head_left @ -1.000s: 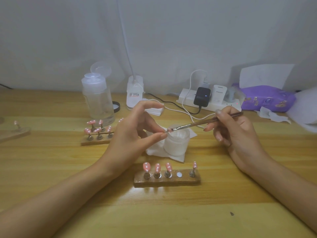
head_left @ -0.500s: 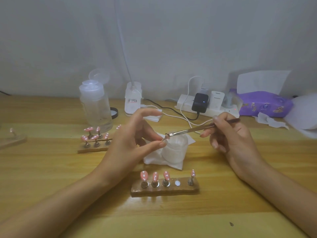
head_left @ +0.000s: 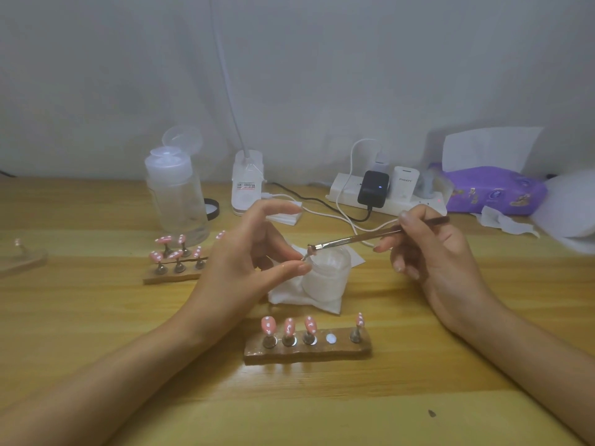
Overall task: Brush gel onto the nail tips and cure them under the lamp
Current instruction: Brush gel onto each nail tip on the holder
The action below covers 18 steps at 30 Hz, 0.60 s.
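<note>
Left hand [head_left: 244,262] pinches a pink nail tip [head_left: 309,251] by its metal peg over the frosted round jar [head_left: 328,278], mid wooden table [head_left: 96,317]; right hand [head_left: 431,255] grips a slim metal brush [head_left: 354,239], bristles touching the tip.

A holder [head_left: 307,349] with nail tips [head_left: 268,325] stands nearest, centre. Just behind it a jar [head_left: 328,278] sits on a folded tissue [head_left: 286,296]. Left and farther, a second holder [head_left: 170,276] stands before a bottle [head_left: 177,197]. Along the far edge, lamp base [head_left: 246,191], power strip [head_left: 396,204] and wipes pack [head_left: 492,191] run left to right.
</note>
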### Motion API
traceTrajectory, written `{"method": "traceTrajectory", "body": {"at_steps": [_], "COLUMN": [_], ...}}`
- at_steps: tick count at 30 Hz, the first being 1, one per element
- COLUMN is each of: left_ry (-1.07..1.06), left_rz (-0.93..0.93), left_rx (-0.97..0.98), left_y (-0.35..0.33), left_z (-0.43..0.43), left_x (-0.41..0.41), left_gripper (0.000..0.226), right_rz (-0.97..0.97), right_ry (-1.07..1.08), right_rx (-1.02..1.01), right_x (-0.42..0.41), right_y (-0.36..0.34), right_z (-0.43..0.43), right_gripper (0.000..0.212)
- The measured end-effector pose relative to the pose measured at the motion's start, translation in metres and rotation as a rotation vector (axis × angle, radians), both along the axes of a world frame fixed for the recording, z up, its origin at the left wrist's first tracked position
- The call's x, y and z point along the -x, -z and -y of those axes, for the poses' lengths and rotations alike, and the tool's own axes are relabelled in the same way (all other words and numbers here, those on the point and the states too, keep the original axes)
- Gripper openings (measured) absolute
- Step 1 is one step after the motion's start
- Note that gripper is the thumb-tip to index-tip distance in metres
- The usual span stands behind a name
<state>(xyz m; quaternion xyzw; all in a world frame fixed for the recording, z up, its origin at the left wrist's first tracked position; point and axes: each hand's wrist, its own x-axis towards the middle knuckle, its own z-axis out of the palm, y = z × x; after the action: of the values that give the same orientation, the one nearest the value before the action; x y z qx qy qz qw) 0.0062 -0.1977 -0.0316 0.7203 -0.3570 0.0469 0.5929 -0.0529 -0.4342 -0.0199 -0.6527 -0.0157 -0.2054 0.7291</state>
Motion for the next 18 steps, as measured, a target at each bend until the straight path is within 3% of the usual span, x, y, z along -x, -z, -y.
{"method": "traceTrajectory", "body": {"at_steps": [10, 15, 18], "left_ry": [-0.008, -0.007, -0.007], "left_rz": [0.003, 0.007, -0.006], "left_rx": [-0.002, -0.003, 0.002], "left_y": [0.0008, 0.0009, 0.0008], "left_z": [0.0003, 0.0005, 0.0004], "left_x": [-0.0011, -0.0012, -0.0016], "left_gripper": [0.056, 0.056, 0.055], "right_rz": [-0.028, -0.012, -0.044], "right_ry": [0.031, 0.009, 0.04], "right_rx": [0.002, -0.034, -0.004], "right_x": [0.0014, 0.0023, 0.0014], "right_y": [-0.0003, -0.0024, -0.0013], "right_z": [0.0008, -0.0007, -0.0003], "right_gripper": [0.027, 0.018, 0.033]}}
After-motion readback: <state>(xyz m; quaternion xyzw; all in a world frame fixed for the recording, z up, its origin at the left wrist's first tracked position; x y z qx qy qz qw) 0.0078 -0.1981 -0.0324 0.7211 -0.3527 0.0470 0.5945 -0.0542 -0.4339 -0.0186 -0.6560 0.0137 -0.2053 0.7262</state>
